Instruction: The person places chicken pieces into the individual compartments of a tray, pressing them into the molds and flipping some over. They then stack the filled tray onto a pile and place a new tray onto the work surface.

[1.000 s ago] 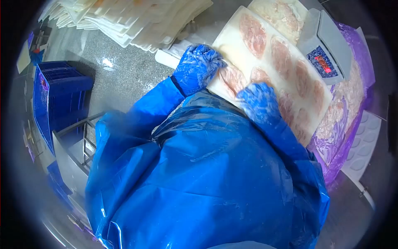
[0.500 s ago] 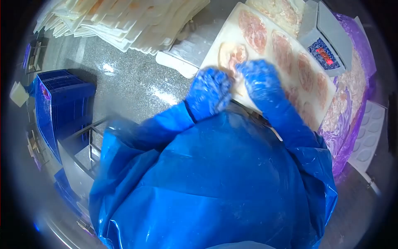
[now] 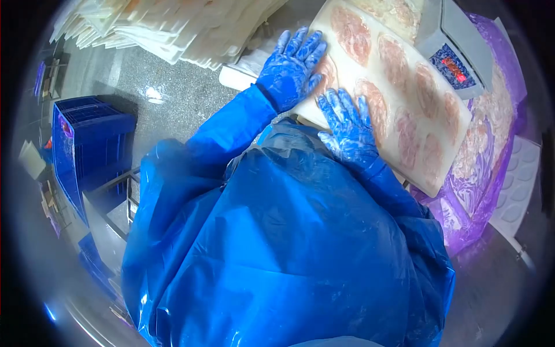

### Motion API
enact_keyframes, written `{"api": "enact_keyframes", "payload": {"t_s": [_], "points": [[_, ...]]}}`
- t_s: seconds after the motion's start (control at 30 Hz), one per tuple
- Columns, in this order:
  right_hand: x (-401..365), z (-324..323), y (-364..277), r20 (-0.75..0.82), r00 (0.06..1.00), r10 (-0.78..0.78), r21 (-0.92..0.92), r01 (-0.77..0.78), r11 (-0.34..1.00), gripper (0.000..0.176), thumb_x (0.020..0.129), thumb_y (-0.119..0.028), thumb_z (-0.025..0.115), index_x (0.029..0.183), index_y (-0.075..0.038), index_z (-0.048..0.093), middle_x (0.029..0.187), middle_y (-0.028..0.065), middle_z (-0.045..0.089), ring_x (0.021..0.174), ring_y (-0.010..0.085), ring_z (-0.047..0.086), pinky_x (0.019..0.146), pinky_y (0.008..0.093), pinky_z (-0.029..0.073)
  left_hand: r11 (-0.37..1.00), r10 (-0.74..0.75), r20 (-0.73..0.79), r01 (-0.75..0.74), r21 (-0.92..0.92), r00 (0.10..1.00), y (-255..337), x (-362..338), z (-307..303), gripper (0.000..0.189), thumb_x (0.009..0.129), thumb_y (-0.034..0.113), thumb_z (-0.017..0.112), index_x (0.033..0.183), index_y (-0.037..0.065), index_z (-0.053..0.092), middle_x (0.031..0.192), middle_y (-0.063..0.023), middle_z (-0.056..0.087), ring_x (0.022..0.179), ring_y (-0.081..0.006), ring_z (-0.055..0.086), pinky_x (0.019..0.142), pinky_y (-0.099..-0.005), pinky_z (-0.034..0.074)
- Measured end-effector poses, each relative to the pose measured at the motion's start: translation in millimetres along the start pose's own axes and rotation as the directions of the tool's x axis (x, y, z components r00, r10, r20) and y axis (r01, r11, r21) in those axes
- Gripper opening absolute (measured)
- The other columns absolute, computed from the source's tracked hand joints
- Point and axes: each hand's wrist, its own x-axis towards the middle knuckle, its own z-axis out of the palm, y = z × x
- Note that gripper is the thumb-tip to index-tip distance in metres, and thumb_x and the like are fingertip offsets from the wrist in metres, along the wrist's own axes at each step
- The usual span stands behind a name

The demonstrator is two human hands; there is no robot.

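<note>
A white tray (image 3: pixel 404 87) lies tilted across the view with several flat, leaf-shaped portions of pale pink raw meat (image 3: pixel 351 34) on it. My left hand (image 3: pixel 292 69), in a wet blue glove, lies open with fingers spread at the tray's left edge. Its fingertips and thumb are beside a portion of meat (image 3: pixel 327 76) that the hand partly covers. Lower down, my right hand (image 3: pixel 350 128) is open too, fingers stretched over the tray's near edge, next to another meat portion (image 3: pixel 373 107). Neither hand holds anything. White residue streaks both gloves.
A scale (image 3: pixel 454 66) with a red display stands beyond the tray. To the right, a purple bag (image 3: pixel 509 121) holds pale minced meat (image 3: pixel 477 144), near a white plate with oval hollows (image 3: pixel 514 185). Stacked white trays (image 3: pixel 173 29) fill the upper left; a blue crate (image 3: pixel 95 150) stands below.
Both hands were closed over a meat portion at the tray's left end; now they are spread open. My left hand has moved up, my right hand down. The tray has shifted slightly in view.
</note>
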Motion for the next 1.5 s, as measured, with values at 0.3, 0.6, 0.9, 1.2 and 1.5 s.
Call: {"api": "enact_keyframes", "payload": {"t_s": [0.3, 0.6, 0.9, 1.2, 1.5], "points": [[-69, -43, 85, -0.422, 0.831, 0.363, 0.381, -0.200, 0.903, 0.038, 0.092, -0.009, 0.057, 0.130, -0.004, 0.059, 0.134, 0.0115, 0.058, 0.131, 0.0282, 0.047, 0.114, 0.0414, 0.031, 0.989, -0.040, -0.079, 0.028, -0.143, 0.996, 40, 38, 17, 0.072, 0.097, 0.055, 0.043, 0.153, 0.011, 0.030, 0.158, -0.0191, 0.028, 0.147, -0.0350, 0.022, 0.119, -0.0539, 0.012], [-171, -96, 342, -0.511, 0.777, 0.369, -0.043, -0.451, 0.891, 0.039, 0.097, -0.020, 0.056, 0.130, 0.000, 0.056, 0.132, 0.0173, 0.059, 0.123, 0.0275, 0.056, 0.106, 0.0346, 0.040, 0.971, -0.214, -0.008, 0.212, -0.107, 0.977, 107, 3, 7, 0.078, 0.093, 0.052, 0.054, 0.154, 0.011, 0.027, 0.159, -0.0162, 0.026, 0.149, -0.0354, 0.019, 0.120, -0.0525, 0.012], [-140, -150, 358, -0.174, 0.883, 0.436, -0.196, -0.465, 0.863, 0.029, 0.091, -0.015, 0.057, 0.116, -0.001, 0.062, 0.113, 0.0210, 0.064, 0.109, 0.0365, 0.060, 0.098, 0.0398, 0.045, 0.964, -0.264, -0.119, 0.264, -0.014, 0.957, 48, -3, 5, 0.067, 0.097, 0.045, 0.053, 0.149, 0.007, 0.036, 0.153, -0.0212, 0.035, 0.145, -0.0353, 0.028, 0.118, -0.0493, 0.020], [-132, -131, 354, -0.288, 0.947, 0.145, -0.513, -0.280, 0.811, 0.019, 0.088, -0.008, 0.058, 0.104, -0.004, 0.066, 0.103, 0.0166, 0.066, 0.096, 0.0337, 0.064, 0.085, 0.0408, 0.051, 0.850, -0.525, -0.164, 0.506, -0.144, 0.835, 47, -21, 16, 0.064, 0.096, 0.039, 0.054, 0.148, 0.006, 0.037, 0.146, -0.0207, 0.045, 0.121, -0.0361, 0.057, 0.100, -0.0428, 0.047], [-150, -120, 372, -0.165, 0.986, -0.004, -0.718, -0.117, 0.686, 0.026, 0.094, -0.008, 0.054, 0.117, -0.002, 0.064, 0.117, 0.0157, 0.067, 0.104, 0.0291, 0.064, 0.094, 0.0387, 0.050, 0.807, -0.590, -0.254, 0.559, -0.188, 0.767, 53, -20, 20, 0.060, 0.094, 0.037, 0.054, 0.143, 0.004, 0.044, 0.140, -0.0198, 0.052, 0.121, -0.0318, 0.058, 0.100, -0.0395, 0.046]]}}
